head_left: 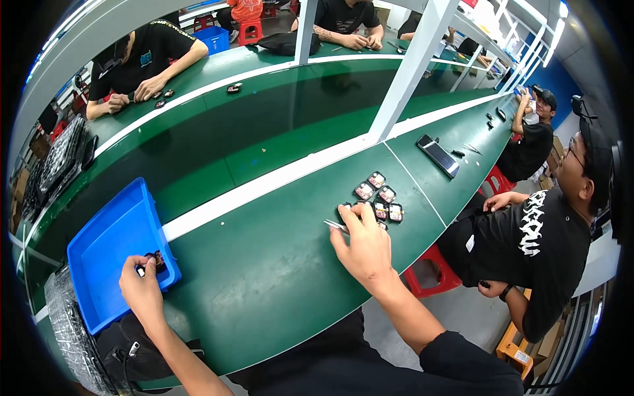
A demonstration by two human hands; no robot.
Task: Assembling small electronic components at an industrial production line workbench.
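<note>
My left hand (142, 290) is over the near right side of a shallow blue tray (105, 247). Its fingers pinch a small dark part (156, 262) with a bit of white on it; the fingers hide some of its shape. My right hand (366, 247) is closed around a pair of tweezers (335, 226), whose metal tips point left. Under and beside its fingertips lie several small black-cased modules (364, 191) with pale, pinkish insides, grouped on the green worktop (264, 280). The right fingers partly cover the nearest modules, and whether they touch them I cannot tell.
Left of the tray is a plastic-wrapped stack (63, 323), with a black bag (135, 346) by my left forearm. A dark phone-like device (437, 156) lies to the right. A white post (413, 72) rises from the divider. Co-workers sit across and at right, near red stools (432, 274).
</note>
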